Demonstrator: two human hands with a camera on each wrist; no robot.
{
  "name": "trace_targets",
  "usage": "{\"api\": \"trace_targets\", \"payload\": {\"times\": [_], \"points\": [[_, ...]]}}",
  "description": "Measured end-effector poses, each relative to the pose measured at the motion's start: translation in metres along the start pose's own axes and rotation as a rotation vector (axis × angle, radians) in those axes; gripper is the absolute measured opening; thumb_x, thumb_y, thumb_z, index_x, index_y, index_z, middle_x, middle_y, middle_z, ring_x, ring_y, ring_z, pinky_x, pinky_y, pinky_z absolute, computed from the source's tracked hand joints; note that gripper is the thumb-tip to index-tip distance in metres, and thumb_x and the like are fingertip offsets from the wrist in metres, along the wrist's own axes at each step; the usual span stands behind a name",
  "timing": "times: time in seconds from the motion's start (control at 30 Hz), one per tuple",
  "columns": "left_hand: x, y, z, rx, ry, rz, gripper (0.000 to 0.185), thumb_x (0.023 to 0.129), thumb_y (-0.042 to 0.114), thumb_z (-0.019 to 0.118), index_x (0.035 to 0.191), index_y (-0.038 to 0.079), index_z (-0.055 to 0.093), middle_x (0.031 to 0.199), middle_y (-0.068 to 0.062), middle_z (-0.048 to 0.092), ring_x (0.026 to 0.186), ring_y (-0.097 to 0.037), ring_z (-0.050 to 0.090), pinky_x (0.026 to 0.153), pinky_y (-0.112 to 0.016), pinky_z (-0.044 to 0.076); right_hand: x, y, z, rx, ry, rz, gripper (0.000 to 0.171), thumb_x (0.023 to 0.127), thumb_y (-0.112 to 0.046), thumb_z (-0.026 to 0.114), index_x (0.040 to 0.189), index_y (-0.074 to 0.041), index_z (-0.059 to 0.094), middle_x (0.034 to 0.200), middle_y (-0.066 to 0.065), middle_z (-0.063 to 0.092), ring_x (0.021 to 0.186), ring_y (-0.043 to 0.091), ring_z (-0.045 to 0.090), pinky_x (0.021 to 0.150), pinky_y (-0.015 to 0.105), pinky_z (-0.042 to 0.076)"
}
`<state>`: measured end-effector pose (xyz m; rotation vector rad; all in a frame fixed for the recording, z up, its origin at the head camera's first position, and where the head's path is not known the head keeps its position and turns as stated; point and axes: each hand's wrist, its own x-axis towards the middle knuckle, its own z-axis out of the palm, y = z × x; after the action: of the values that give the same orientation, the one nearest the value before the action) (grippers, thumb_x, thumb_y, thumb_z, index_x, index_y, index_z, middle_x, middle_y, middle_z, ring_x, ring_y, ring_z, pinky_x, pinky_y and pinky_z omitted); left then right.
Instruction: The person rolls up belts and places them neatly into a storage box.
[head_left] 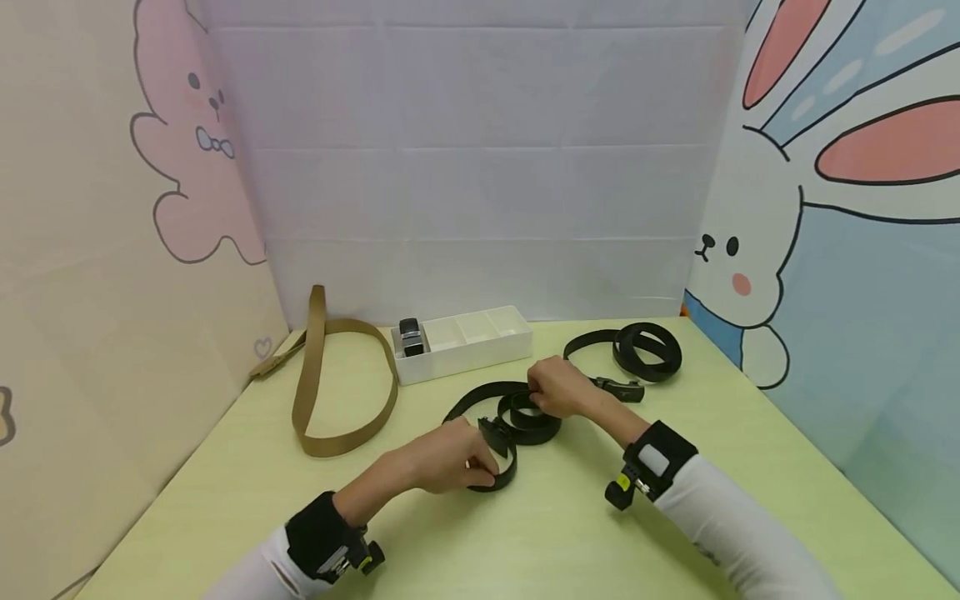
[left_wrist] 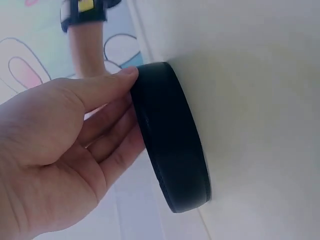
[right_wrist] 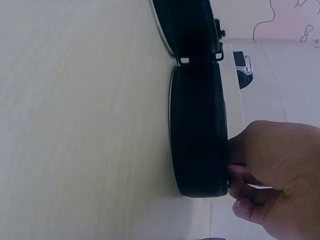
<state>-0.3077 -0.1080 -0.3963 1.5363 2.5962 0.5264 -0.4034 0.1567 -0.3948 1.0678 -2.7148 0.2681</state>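
A black belt point(head_left: 525, 421) lies partly rolled in the middle of the yellow-green table point(head_left: 225, 467). My left hand point(head_left: 480, 473) grips the belt's open loop near its buckle point(head_left: 491, 433). In the left wrist view the fingertips point(left_wrist: 131, 72) lie against the strap's edge point(left_wrist: 170, 140). My right hand point(head_left: 537, 397) sits on top of the small coil and pinches it. In the right wrist view its curled fingers point(right_wrist: 240, 172) hold the upper edge of the coil point(right_wrist: 197, 135).
A second black belt point(head_left: 647, 350) lies coiled at the back right, its buckle point(head_left: 621, 388) close to my right wrist. A tan belt point(head_left: 337, 375) loops at the back left. A white divided tray point(head_left: 480, 337) holds a rolled belt point(head_left: 411, 337) in its left compartment.
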Motion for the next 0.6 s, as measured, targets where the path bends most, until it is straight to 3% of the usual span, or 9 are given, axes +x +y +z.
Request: {"api": "trace_targets", "payload": {"times": [0.17, 0.3, 0.5, 0.6], "points": [[0.006, 0.015, 0.005, 0.016, -0.043, 0.113, 0.008, 0.103, 0.011, 0.083, 0.101, 0.015, 0.09, 0.095, 0.006, 0.087, 0.083, 0.015, 0.068, 0.078, -0.004, 0.05, 0.013, 0.0, 0.005, 0.024, 0.031, 0.022, 0.021, 0.096, -0.001, 0.079, 0.077, -0.009, 0.073, 0.07, 0.002, 0.067, 0.062, 0.011, 0.05, 0.063, 0.028, 0.041], [0.009, 0.019, 0.005, 0.007, -0.076, 0.161, 0.01, 0.102, 0.011, 0.084, 0.108, 0.014, 0.091, 0.104, 0.003, 0.089, 0.095, 0.008, 0.075, 0.084, -0.003, 0.052, 0.018, -0.002, 0.007, 0.038, 0.018, 0.062, 0.011, 0.099, -0.005, 0.078, 0.089, -0.007, 0.081, 0.084, 0.008, 0.078, 0.07, 0.017, 0.065, 0.068, 0.033, 0.056], [0.009, 0.01, -0.003, -0.067, -0.109, 0.113, 0.011, 0.104, 0.015, 0.083, 0.111, 0.014, 0.091, 0.107, 0.004, 0.088, 0.094, 0.012, 0.073, 0.083, -0.006, 0.054, 0.018, -0.004, 0.008, 0.095, 0.0, 0.076, 0.007, 0.1, -0.007, 0.078, 0.098, -0.005, 0.085, 0.094, 0.01, 0.083, 0.082, 0.025, 0.077, 0.078, 0.041, 0.065], [0.013, -0.004, -0.008, -0.08, -0.038, 0.085, 0.011, 0.106, 0.017, 0.081, 0.109, 0.013, 0.091, 0.104, 0.004, 0.088, 0.09, 0.011, 0.072, 0.081, -0.01, 0.056, 0.018, -0.005, 0.008, 0.121, 0.001, 0.067, 0.006, 0.099, -0.009, 0.08, 0.096, -0.006, 0.085, 0.092, 0.008, 0.083, 0.083, 0.024, 0.077, 0.079, 0.04, 0.065]]}}
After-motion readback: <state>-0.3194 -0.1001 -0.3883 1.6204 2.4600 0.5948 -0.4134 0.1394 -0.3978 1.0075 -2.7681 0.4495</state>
